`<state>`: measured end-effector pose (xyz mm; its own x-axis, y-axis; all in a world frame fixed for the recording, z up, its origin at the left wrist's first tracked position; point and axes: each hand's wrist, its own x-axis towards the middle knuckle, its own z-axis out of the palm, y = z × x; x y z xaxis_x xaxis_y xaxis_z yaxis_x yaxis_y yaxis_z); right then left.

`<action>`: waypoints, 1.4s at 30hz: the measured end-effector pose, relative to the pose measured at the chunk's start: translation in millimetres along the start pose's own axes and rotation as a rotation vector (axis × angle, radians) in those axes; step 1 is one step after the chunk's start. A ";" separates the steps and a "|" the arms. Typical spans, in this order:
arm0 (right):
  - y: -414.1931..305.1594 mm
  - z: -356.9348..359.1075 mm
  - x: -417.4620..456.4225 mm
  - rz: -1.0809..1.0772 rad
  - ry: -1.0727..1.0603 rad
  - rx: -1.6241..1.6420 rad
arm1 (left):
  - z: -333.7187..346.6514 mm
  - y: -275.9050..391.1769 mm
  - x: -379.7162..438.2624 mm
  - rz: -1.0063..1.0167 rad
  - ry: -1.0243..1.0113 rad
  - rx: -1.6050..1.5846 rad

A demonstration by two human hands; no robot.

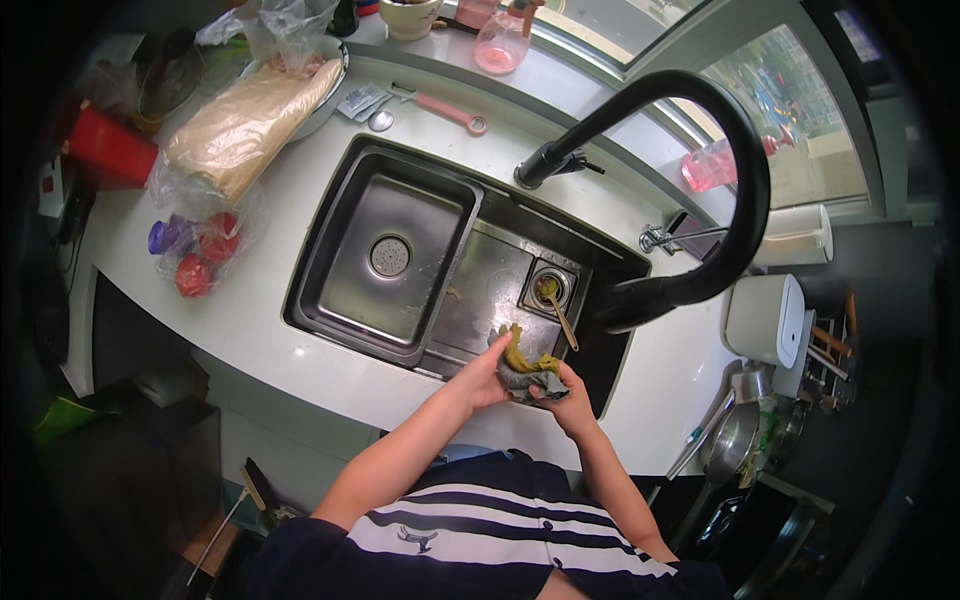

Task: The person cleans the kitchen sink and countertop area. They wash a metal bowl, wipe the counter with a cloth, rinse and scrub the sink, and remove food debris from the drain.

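Observation:
Over the near edge of the sink (pixel 459 289), my left hand (pixel 489 379) grips one side of a crumpled grey cloth (pixel 529 382). My right hand (pixel 571 401) holds its other side. A yellow-green cloth (pixel 517 356) is bunched together with the grey one between both hands. Just beyond them, a long-handled brush (pixel 561 319) rests with its head in the square drain opening (pixel 531 296). To the left sits a steel basin (pixel 352 289) with a round perforated strainer (pixel 391 256). The black faucet (pixel 742 217) arches over the right side of the sink.
Behind the sink lie a pink-handled peeler (pixel 450 112), a round metal piece (pixel 381 121) and a small packet (pixel 363 102). A plastic-wrapped tan slab (pixel 240 131) occupies the left counter. Pans (pixel 731 435) and a white bin (pixel 761 319) stand at right.

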<state>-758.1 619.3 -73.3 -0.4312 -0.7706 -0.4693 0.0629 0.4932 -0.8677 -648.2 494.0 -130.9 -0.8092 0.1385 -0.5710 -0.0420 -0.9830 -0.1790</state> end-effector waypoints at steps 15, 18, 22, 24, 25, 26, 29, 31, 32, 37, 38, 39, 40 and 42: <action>-66.1 -70.6 258.5 -0.358 0.395 -0.110 | -17.9 2.4 63.6 0.428 0.290 -0.426; -70.1 -80.1 310.3 -0.403 0.316 -0.001 | -13.8 0.2 65.5 0.419 0.226 -0.490; -73.1 -70.8 325.1 -0.382 0.263 0.268 | -17.8 -3.3 70.8 0.424 0.220 -0.526; -73.0 -75.2 329.8 -0.362 0.263 0.266 | -19.0 -6.6 74.7 0.421 0.229 -0.522; -76.0 -78.0 332.1 -0.304 0.245 0.315 | -19.3 -8.2 76.1 0.416 0.230 -0.518; -79.6 -81.4 334.3 -0.246 0.228 0.365 | -19.6 -9.6 77.7 0.410 0.231 -0.512; -87.1 -83.5 332.5 -0.161 0.196 0.388 | -18.2 -11.9 80.2 0.342 0.263 -0.462; -89.1 -83.5 327.3 -0.186 0.158 0.370 | -17.9 -17.2 85.8 0.347 0.254 -0.393; -87.6 -87.4 317.3 -0.147 0.112 0.360 | -17.4 -20.4 89.0 0.347 0.249 -0.357; -83.5 -79.4 221.8 -0.124 0.228 0.296 | -3.5 -21.6 97.3 0.353 0.178 -0.361; -85.7 -84.2 194.6 -0.135 0.212 0.334 | 3.5 -18.0 97.2 0.335 0.168 -0.391; -85.2 -92.4 170.3 -0.146 0.192 0.374 | 7.4 -13.6 98.0 0.333 0.147 -0.407; -82.3 -105.5 148.7 -0.180 0.166 0.429 | 11.6 -9.5 99.3 0.321 0.125 -0.420; -83.5 -113.1 112.3 -0.345 0.051 0.541 | 18.5 -1.9 101.4 0.319 0.102 -0.439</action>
<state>-913.6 537.2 -34.9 -0.5495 -0.8215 -0.1520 0.3527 -0.0632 -0.9336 -741.0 507.6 -173.6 -0.6796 -0.1255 -0.7228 0.4624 -0.8382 -0.2892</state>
